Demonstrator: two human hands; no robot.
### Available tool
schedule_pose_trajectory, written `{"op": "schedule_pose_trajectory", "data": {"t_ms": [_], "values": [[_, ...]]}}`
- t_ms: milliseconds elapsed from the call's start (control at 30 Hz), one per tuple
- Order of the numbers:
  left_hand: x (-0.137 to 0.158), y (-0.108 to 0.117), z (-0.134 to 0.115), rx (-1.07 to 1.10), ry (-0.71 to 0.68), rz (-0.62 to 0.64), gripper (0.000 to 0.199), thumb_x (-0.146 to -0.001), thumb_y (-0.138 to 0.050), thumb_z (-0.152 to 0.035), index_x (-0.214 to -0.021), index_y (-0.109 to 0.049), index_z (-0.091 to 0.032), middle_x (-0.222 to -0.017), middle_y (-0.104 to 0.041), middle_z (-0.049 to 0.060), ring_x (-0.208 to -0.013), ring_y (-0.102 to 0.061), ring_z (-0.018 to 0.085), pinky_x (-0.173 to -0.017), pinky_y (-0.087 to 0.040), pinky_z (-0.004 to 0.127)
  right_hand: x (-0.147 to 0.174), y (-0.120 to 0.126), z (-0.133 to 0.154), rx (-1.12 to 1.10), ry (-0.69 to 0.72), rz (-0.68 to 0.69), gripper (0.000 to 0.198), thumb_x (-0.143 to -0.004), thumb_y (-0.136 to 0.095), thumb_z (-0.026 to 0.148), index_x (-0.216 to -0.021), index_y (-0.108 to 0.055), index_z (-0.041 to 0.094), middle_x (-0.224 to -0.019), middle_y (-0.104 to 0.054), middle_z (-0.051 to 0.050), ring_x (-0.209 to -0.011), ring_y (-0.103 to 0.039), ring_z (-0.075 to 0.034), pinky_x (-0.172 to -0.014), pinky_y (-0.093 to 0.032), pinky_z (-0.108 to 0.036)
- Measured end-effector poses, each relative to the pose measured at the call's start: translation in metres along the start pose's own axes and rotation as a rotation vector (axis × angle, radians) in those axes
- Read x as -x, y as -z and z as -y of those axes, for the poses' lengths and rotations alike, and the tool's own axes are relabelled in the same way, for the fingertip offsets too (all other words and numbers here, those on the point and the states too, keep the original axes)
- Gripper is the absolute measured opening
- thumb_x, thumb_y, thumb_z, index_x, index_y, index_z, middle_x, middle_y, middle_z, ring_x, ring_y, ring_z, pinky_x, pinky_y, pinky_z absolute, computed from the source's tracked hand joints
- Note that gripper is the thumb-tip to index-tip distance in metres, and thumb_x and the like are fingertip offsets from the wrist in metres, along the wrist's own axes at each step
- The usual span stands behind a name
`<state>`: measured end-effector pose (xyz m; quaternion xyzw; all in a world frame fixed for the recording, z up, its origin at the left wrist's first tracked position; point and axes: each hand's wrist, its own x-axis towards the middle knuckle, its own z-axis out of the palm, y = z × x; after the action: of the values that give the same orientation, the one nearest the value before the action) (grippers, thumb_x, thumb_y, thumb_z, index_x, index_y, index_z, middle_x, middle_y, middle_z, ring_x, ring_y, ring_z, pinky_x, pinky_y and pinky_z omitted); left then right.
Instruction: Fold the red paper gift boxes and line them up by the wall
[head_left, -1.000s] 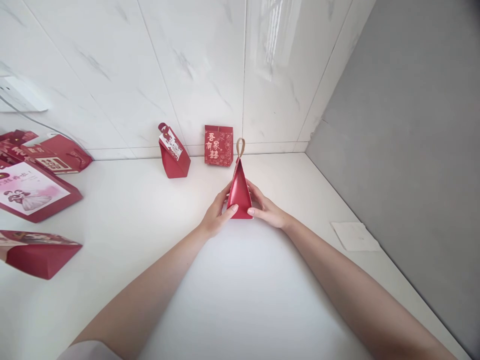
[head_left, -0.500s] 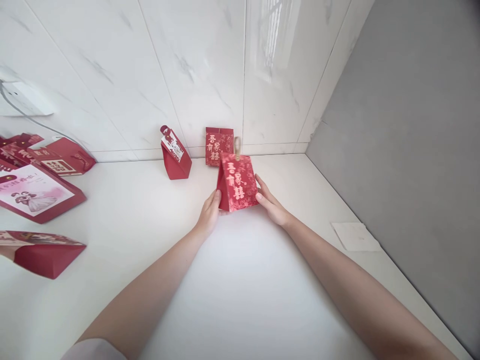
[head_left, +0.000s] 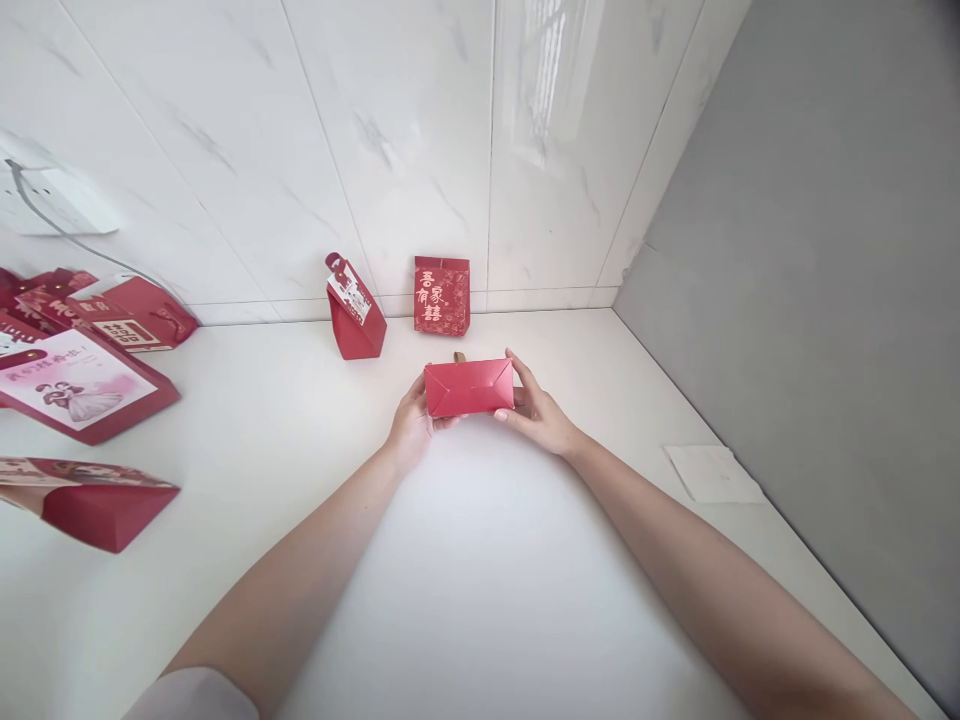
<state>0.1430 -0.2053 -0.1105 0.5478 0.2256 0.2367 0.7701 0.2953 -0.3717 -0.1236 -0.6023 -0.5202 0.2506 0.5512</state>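
I hold a small red paper gift box [head_left: 469, 387] between both hands above the white counter [head_left: 465, 560]. Its folded bottom faces me, and only a tip of its tan loop shows over the top edge. My left hand [head_left: 411, 425] grips the box's left end. My right hand [head_left: 534, 410] grips its right end, thumb on the front. Behind it, against the marble wall, stand a matching red box with gold characters [head_left: 442, 296] and a leaning red box with a white tag [head_left: 354, 308].
Several red gift bags and boxes lie at the left: a flat one with a picture [head_left: 71, 385], one on its side [head_left: 105, 498], others behind [head_left: 127, 312]. A white paper square [head_left: 711, 474] lies by the grey right wall. A wall socket [head_left: 41, 205] sits far left.
The box stood upright with its narrow side to me, then turned to show its printed face. Now it is tipped back so its bottom faces me.
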Motion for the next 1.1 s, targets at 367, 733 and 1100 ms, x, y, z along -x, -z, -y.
{"op": "schedule_pose_trajectory", "data": {"t_ms": [367,733,1100], "values": [[0.003,-0.003,-0.001,-0.073,-0.011,0.046,0.045,-0.078,-0.064,-0.041,-0.115,-0.061,-0.018,-0.086,-0.074,0.007,-0.066,-0.071,0.02,-0.059,-0.055,0.029,0.003,0.002,0.0,0.402,0.094,-0.113,0.083,-0.088,-0.055,0.055,-0.153,-0.012,0.027,-0.099,-0.072,-0.005,-0.07,-0.067,-0.022,-0.066,-0.055,-0.035],[0.001,-0.002,0.004,-0.001,-0.05,0.003,0.058,-0.085,-0.056,-0.05,-0.136,-0.051,-0.023,-0.111,-0.072,0.009,-0.082,-0.071,0.023,-0.061,-0.057,0.033,0.004,0.006,-0.003,0.352,0.213,-0.035,0.072,-0.096,-0.039,0.057,-0.154,-0.01,0.026,-0.105,-0.07,-0.007,-0.095,-0.067,-0.025,-0.086,-0.052,-0.042],[0.011,-0.015,0.003,-0.119,-0.316,0.133,0.089,-0.089,-0.063,-0.039,-0.153,-0.001,-0.042,-0.157,-0.034,0.001,-0.14,-0.041,0.023,-0.113,-0.04,0.04,0.002,0.003,-0.007,0.344,0.189,-0.163,0.077,-0.096,-0.033,0.062,-0.156,-0.001,0.027,-0.151,-0.042,-0.012,-0.126,-0.053,-0.03,-0.102,-0.046,-0.049]]}}
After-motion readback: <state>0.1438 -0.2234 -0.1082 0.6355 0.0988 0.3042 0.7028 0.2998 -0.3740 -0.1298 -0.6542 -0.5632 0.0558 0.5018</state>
